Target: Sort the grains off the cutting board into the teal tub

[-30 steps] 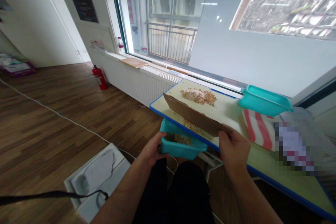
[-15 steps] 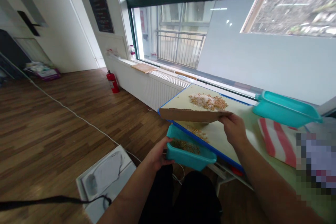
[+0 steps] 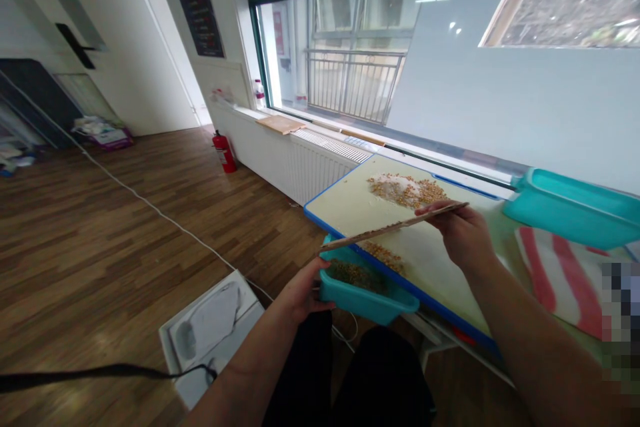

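Observation:
My left hand [image 3: 306, 288] grips the near left end of a teal plastic bin [image 3: 367, 301], held below the table edge. Small greenish-brown grains [image 3: 357, 275] lie inside the bin. In my right hand [image 3: 463, 230] is a piece of cardboard [image 3: 383, 230], seen nearly edge-on, its left end above the bin. A small heap of yellow kernels [image 3: 384, 257] sits by the table's blue edge, partly behind the cardboard. Farther back on the pale tabletop [image 3: 340, 203] is a larger pile of kernels [image 3: 407, 191] with white grains on it.
A second teal bin [image 3: 583, 207] and a red-and-white striped cloth [image 3: 560, 273] are at the right of the table. A radiator [image 3: 323, 163] runs under the window. On the floor are a fire extinguisher [image 3: 225, 152], a white box [image 3: 213, 327] and a white cable [image 3: 185, 230].
The cardboard has turned from showing its broad face to nearly edge-on, its left end dropping toward the bin and its right end rising. My left hand keeps hold of the bin.

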Demonstrator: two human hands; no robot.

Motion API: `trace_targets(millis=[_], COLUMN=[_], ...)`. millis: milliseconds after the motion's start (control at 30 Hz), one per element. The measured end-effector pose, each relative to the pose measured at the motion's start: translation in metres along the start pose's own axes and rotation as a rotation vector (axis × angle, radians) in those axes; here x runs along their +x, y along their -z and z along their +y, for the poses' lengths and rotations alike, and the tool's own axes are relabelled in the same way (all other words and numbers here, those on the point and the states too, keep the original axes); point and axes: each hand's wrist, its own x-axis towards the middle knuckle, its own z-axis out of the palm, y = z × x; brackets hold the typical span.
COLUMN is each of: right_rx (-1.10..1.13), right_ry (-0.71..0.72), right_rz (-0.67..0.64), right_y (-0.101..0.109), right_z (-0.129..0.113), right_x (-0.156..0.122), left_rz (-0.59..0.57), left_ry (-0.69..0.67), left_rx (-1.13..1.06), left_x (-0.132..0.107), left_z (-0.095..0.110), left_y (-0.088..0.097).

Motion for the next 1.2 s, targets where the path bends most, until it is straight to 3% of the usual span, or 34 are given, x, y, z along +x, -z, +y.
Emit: trace_targets(millis=[233,500,700,900,1200], right_rx=[0.014,0.01,0.028,-0.006,0.033], right_ry=[0.021,-0.005,-0.021,0.003,0.013], right_rz=[0.117,-0.021,0.031,-0.016,0.059], right_y=[0.019,0.015,0.019,0.024,0.024], right_z=[0.004,0.002,0.004,0.002,0.0], right_x=[0.003,-0.002,-0.005,-0.005,-0.003], left_rz=[0.026,0.017,0.043,0.042,-0.03], left_ry=[0.011,-0.005,0.012,0.008,-0.007], left_rx=[0.068,0.073,0.081,0.074,0.074], left_x=[-0.005,-0.004,-0.009,-0.008,-0.004], left_z=[0.002,-0.001,0.001,0.0,-0.003], left_y=[-0.004,-0.003,-0.006,-0.005,0.003])
